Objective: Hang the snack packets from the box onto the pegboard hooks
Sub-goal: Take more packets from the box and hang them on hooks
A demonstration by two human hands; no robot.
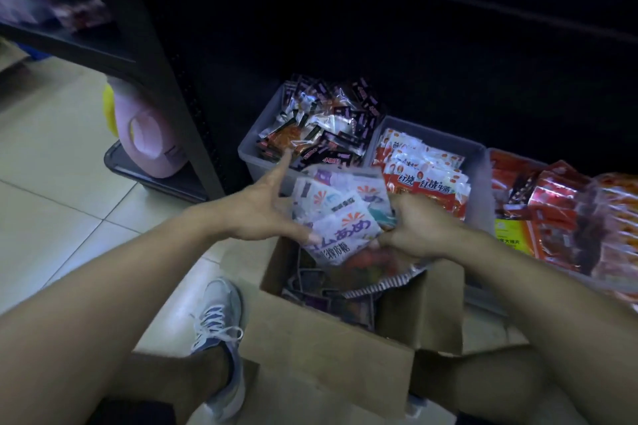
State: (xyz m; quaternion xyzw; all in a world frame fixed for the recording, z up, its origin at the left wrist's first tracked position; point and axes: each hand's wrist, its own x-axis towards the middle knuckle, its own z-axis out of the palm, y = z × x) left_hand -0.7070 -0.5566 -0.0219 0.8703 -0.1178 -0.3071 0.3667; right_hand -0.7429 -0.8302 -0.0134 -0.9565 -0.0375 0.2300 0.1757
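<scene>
Above the open brown cardboard box [331, 348] on the pale tiled floor [51, 166], both hands meet around a bunch of white snack packets with purple lettering and orange sunbursts [340, 217]. The right hand [414, 229] grips the bunch from the right side, fingers curled round its edge, while the left hand [266, 210] is spread, index finger pointing straight away and thumb lying against the front packet. More packets lie inside the box, dim and hard to make out. Behind it, low grey plastic bins [252, 155] hold dark-wrapped snacks [324, 128] and red-and-white packets [424, 169]; red foil bags [552, 214] lie further right. A white laced sneaker [217, 331] stands left of the box.
</scene>
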